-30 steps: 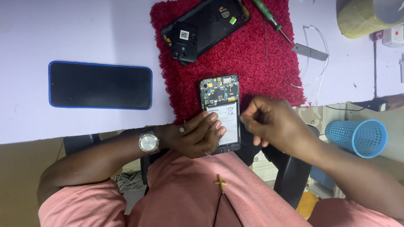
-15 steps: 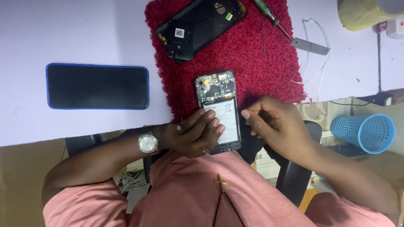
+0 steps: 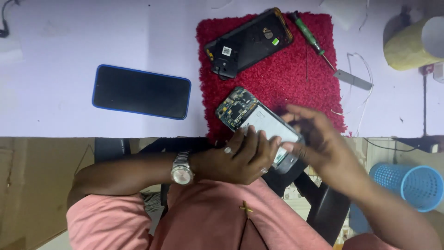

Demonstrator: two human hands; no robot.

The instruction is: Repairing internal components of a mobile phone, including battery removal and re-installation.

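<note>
Left hand: my left hand grips the lower end of the opened phone, fingers curled around its near edge, clamped on it.
Right hand: my right hand lies over the phone's right side, fingertips touching the pale panel; it is blurred, so I cannot tell whether the fingers pinch anything.
Opened phone: tilted, back off, circuit board showing at the top end, resting at the near edge of the red mat; its bottom end is hidden under my hands.
Back cover: a black phone shell lies at the far side of the mat, inside face up; small parts on it are too fine to make out.
Screwdriver: green-handled screwdriver lies at the mat's far right corner, tip pointing off the mat.
Metal strip: a small grey flat piece lies on the table just right of the mat; what it is, I cannot tell.
Second phone: a blue-edged phone lies screen up, dark, well left of the mat.
Basket: a blue mesh basket stands below the table edge, partly cut off at right.
Yellow roll: a yellowish cylinder at top right, cut off by the frame.
Wristwatch: a silver watch sits on my left wrist.
</note>
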